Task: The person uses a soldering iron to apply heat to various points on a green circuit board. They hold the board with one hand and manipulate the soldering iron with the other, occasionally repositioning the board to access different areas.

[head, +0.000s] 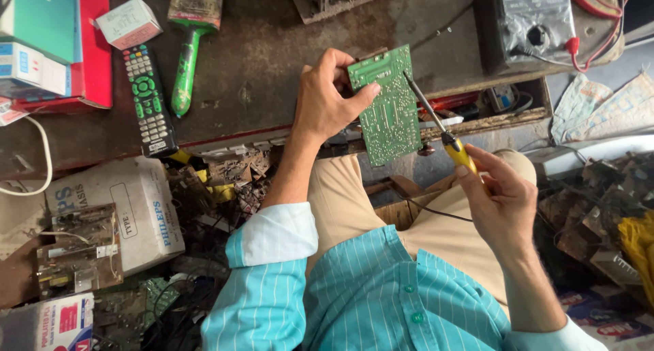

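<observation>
Closed around the upper edge of a green circuit board (390, 106), the left hand (327, 99) keeps it tilted over the front edge of the bench (272, 58), thumb across its solder side. Right hand (501, 198) pinches the yellow handle of a soldering iron (436, 126), whose metal tip rests against the board's right edge. On the bench lie a green-handled paintbrush (187, 44), then a black remote control (148, 99), then a small white box (128, 23).
</observation>
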Tool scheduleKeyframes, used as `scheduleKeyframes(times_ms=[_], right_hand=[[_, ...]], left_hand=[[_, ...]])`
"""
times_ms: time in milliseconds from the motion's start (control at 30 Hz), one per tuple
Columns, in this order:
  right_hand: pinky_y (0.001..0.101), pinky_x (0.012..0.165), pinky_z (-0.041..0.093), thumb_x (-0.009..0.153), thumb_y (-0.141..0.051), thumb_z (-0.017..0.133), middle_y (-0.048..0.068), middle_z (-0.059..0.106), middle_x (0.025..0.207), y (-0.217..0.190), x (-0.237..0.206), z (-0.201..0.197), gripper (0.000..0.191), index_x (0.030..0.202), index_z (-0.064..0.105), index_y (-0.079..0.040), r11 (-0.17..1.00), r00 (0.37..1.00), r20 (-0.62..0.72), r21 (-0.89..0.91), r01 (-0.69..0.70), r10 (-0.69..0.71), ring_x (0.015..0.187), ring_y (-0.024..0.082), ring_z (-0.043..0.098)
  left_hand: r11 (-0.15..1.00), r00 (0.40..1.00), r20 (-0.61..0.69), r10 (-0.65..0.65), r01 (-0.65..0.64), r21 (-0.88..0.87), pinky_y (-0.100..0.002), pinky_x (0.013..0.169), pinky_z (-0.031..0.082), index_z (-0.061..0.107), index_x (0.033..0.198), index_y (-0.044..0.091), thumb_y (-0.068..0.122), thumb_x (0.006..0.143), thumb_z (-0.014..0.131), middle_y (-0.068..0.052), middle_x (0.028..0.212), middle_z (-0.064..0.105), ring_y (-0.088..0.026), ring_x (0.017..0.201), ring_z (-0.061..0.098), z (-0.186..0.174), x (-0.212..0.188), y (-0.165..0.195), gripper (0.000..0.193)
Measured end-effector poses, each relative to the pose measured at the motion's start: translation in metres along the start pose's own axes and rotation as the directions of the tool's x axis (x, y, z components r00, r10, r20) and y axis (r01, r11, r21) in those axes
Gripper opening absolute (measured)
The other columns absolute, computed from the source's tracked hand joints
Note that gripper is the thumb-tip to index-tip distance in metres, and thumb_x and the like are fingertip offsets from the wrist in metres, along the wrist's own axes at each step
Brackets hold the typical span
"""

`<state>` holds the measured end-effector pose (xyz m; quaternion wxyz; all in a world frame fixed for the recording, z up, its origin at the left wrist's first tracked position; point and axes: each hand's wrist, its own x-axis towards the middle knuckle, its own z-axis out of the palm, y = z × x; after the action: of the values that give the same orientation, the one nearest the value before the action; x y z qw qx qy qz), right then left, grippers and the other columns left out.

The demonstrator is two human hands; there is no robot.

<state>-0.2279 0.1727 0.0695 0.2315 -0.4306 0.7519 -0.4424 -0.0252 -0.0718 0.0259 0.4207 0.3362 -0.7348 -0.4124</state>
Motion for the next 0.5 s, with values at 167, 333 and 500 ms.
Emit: scheduleKeyframes(times_ms=[167,333,500], right_hand=[[0.0156,0.053,0.037,0.099,-0.008,0.071,-0.003,0.072,0.092,0.002,0.015,0.010,0.034,0.132,0.069,-0.004,0.999,0.997,0.075,0.035,-0.031,0.028,0.064,-0.003,0.048],[0.0165,0.053,0.037,0.100,-0.010,0.071,-0.002,0.070,0.088,0.009,0.016,0.015,0.032,0.132,0.070,-0.005,0.998,0.994,0.093,0.044,-0.052,0.048,0.063,-0.002,0.047],[0.0168,0.053,0.037,0.100,-0.011,0.070,-0.003,0.068,0.083,0.011,0.013,0.014,0.032,0.132,0.070,-0.005,0.997,0.992,0.107,0.046,-0.069,0.064,0.063,-0.002,0.048]], left_hand=[[1.000,1.000,-0.017,-0.014,0.014,0.011,-0.025,0.065,0.062,0.062,0.105,0.002,0.025,0.081,0.085,-0.007,0.082,0.079,-0.011,0.069,0.078,0.002,-0.004,0.001,0.041],[0.999,0.999,-0.039,0.006,-0.004,0.051,-0.025,0.064,0.058,0.063,0.105,0.002,0.025,0.081,0.086,-0.006,0.081,0.080,-0.009,0.066,0.075,0.003,-0.005,0.000,0.041],[0.997,0.999,-0.032,-0.007,0.009,0.072,-0.025,0.062,0.057,0.063,0.104,0.002,0.026,0.080,0.088,-0.006,0.080,0.079,-0.009,0.063,0.072,0.000,-0.005,0.002,0.042]])
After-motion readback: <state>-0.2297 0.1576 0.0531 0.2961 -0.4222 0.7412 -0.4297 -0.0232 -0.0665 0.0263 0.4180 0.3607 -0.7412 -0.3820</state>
